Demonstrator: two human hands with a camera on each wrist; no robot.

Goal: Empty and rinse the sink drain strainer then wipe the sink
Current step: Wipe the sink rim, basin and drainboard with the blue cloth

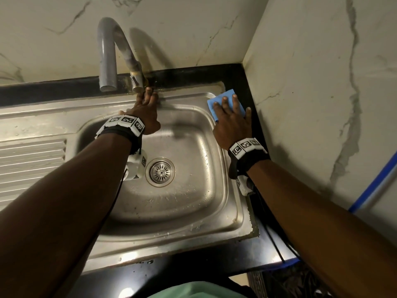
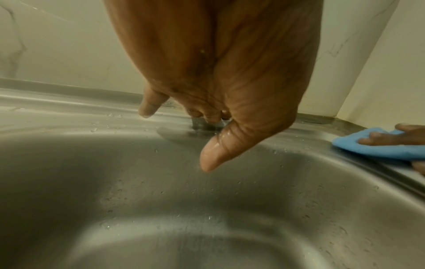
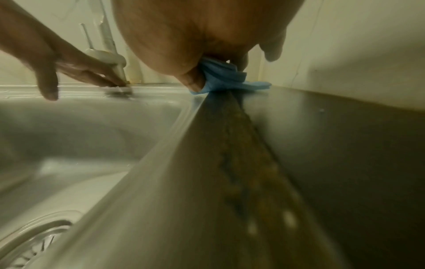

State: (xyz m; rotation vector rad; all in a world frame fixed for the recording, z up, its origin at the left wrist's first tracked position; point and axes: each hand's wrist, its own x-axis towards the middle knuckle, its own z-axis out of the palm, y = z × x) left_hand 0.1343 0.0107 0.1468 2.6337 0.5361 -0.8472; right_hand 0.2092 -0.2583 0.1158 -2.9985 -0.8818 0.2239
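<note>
Left hand (image 1: 146, 109) outstretched, straight fingers on tap base (image 1: 137, 83); right hand (image 1: 231, 120) flat, pressing folded blue cloth (image 2: 372, 153) far right

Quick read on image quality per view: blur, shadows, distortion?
Head: sharp but dim; faucet throws a hard shadow on the wall, straight edges bow. Left wrist: left hand crisp, sink basin soft. Right wrist: heavily smeared; only the blue cloth reads clearly.

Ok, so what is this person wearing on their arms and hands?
Both forearms are bare, with no sleeves, and the left hand and right hand have no gloves. Each wrist carries a black strap topped by white blocks with black square markers. A small white camera unit hangs under each wrist, trailing a thin black cable.
</note>
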